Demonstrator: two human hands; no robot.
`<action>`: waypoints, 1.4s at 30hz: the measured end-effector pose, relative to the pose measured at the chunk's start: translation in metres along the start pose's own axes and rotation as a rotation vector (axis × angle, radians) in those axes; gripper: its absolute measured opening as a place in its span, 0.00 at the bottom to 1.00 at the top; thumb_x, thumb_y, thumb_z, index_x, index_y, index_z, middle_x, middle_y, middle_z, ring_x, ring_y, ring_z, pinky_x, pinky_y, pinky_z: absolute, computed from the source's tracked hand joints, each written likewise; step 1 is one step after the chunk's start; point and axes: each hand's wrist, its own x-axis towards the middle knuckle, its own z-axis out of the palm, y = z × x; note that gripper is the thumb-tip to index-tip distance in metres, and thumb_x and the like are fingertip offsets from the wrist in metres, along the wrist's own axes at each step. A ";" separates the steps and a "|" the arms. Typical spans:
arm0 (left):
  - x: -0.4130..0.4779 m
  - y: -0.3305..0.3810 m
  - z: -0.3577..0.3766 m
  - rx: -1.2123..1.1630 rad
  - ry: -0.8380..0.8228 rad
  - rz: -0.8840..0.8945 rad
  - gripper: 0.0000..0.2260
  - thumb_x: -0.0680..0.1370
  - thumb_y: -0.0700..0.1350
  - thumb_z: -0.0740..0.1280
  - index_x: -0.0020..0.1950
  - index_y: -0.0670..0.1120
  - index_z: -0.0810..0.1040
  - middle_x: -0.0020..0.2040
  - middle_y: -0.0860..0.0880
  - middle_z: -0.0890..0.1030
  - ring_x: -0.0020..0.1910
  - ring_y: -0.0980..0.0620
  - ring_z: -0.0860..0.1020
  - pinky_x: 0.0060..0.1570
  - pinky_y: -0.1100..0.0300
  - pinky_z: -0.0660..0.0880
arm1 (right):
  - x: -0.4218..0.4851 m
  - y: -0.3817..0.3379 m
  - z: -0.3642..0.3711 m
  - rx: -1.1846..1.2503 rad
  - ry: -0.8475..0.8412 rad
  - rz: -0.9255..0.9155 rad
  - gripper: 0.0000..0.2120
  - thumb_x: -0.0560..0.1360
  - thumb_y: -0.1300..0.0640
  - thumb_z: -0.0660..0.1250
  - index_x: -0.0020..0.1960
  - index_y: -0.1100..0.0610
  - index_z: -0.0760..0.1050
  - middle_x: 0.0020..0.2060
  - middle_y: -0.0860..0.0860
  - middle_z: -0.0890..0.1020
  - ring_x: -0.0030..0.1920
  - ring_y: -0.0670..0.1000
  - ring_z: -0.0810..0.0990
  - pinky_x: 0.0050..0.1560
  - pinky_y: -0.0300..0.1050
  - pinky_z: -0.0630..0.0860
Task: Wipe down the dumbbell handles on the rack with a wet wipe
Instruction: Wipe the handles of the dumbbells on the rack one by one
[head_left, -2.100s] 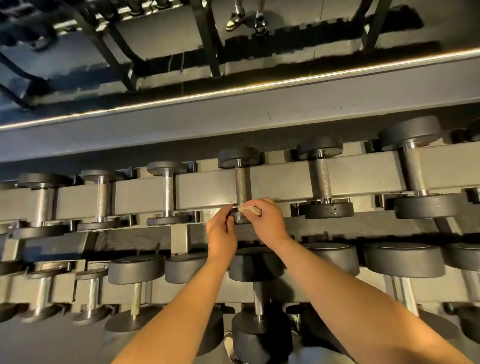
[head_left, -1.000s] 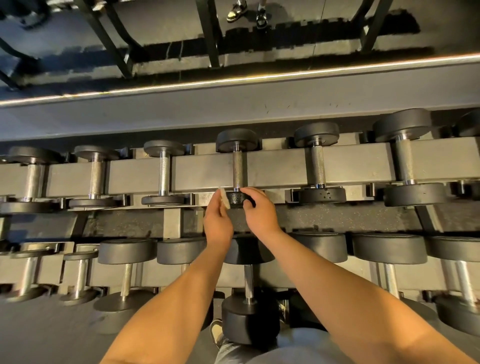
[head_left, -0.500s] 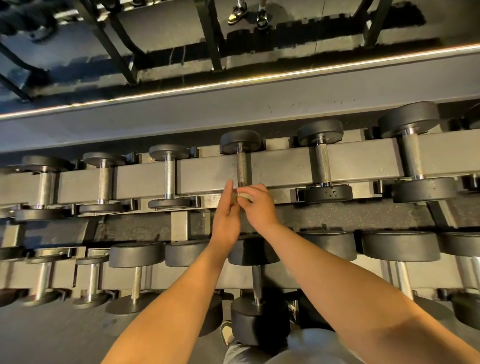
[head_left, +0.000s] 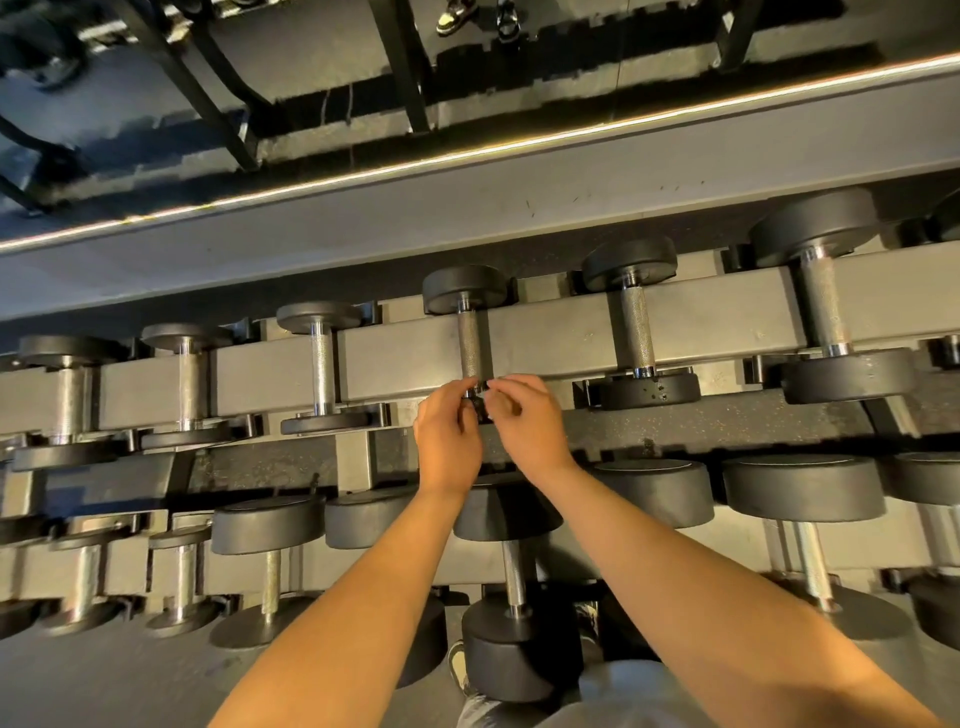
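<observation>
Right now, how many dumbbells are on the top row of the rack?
6 fully visible, left to right: far-left dumbbell, second, third, fourth by the left hand and right hand, fifth, sixth. A seventh seems cut off at the right edge.

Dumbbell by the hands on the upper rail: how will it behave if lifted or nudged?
Likely heavy for its size: the dumbbell has solid-looking dark heads on a metal bar. Its knurled handle should resist slipping. The round heads could roll once free, but seated across the rack rail, a nudge probably won't shift it.
</observation>
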 end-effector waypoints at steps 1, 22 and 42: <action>0.002 0.001 0.000 0.007 -0.001 -0.018 0.16 0.81 0.36 0.63 0.67 0.49 0.78 0.60 0.54 0.79 0.62 0.52 0.74 0.66 0.48 0.72 | 0.001 0.002 0.002 -0.023 -0.027 -0.011 0.12 0.81 0.58 0.66 0.63 0.55 0.80 0.59 0.47 0.75 0.60 0.45 0.74 0.63 0.32 0.69; 0.066 0.007 0.022 -0.081 0.065 -0.264 0.14 0.86 0.46 0.56 0.66 0.53 0.77 0.60 0.56 0.80 0.58 0.60 0.77 0.61 0.62 0.72 | 0.106 -0.013 0.028 0.075 0.049 0.007 0.13 0.77 0.66 0.66 0.58 0.55 0.83 0.54 0.50 0.79 0.54 0.48 0.79 0.57 0.39 0.76; 0.065 0.006 0.024 -0.030 0.040 -0.298 0.17 0.87 0.54 0.53 0.73 0.58 0.73 0.67 0.58 0.78 0.66 0.58 0.75 0.68 0.58 0.70 | 0.098 -0.015 0.024 0.138 0.068 -0.027 0.11 0.79 0.63 0.67 0.58 0.55 0.83 0.53 0.46 0.81 0.55 0.44 0.79 0.59 0.37 0.76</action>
